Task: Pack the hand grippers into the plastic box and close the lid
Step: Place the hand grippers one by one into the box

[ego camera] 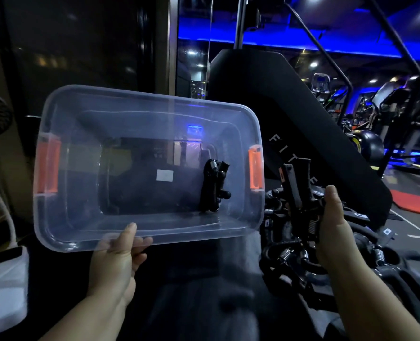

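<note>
Your left hand (116, 262) holds the clear rectangular plastic box with orange side latches (64, 217) by its near rim at six o'clock, thumb over the edge and fingers pinching underneath. The box is tipped up so its open mouth faces you. With only one edge gripped, it could twist or slip once more weight drops in, and the black sprung hand gripper already inside (214, 185), lying against the floor toward three o'clock, could slide out over the lower wall.

Your right hand (332, 222), at about four o'clock of the box, is closed around another black hand gripper with a steel coil spring (300, 190), handles pointing up. It sits well clear of the rim. A careless swing may knock it against the right orange latch (255, 168).

Below that hand lies a tangled pile of black hand grippers (295, 262); the springs look interlocked, though the dim light makes that uncertain, so lifting one may drag others along.

No lid is visible. Packing seems barely begun.
</note>
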`<state>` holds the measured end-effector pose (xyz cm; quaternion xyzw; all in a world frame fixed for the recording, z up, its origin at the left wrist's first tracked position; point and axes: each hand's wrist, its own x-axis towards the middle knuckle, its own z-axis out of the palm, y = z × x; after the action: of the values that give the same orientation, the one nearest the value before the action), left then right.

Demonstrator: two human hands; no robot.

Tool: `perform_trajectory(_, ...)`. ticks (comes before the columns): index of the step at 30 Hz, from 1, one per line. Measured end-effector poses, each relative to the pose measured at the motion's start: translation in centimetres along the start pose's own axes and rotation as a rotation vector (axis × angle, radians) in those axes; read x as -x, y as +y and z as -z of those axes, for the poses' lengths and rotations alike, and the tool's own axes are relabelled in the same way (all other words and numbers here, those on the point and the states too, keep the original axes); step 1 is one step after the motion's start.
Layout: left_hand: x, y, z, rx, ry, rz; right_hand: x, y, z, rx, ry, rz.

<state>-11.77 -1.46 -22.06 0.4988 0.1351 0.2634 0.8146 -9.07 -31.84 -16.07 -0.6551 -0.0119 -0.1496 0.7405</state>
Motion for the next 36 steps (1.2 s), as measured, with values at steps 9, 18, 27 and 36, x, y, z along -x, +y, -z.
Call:
perform_trajectory(9, -0.3, 0.1, 0.1, 0.025, 0.018, 0.035, 0.2, -0.4, -2.8, -0.253, -0.298, -0.032)
perform_trajectory(18, -0.5, 0.0, 0.2, 0.031, 0.028, 0.081, 0.6, 0.1, -7.8, -0.097, -0.289, -0.115)
perform_trajectory(27, -0.5, 0.3, 0.4, 0.028, 0.042, 0.095, -1.7, 0.7, -12.8, 0.249, -0.286, -0.126)
perform_trajectory(36, -0.7, 0.1, 0.4, 0.045, 0.058, 0.09, -4.6, 1.3, -14.7, 0.662, -0.285, -0.124)
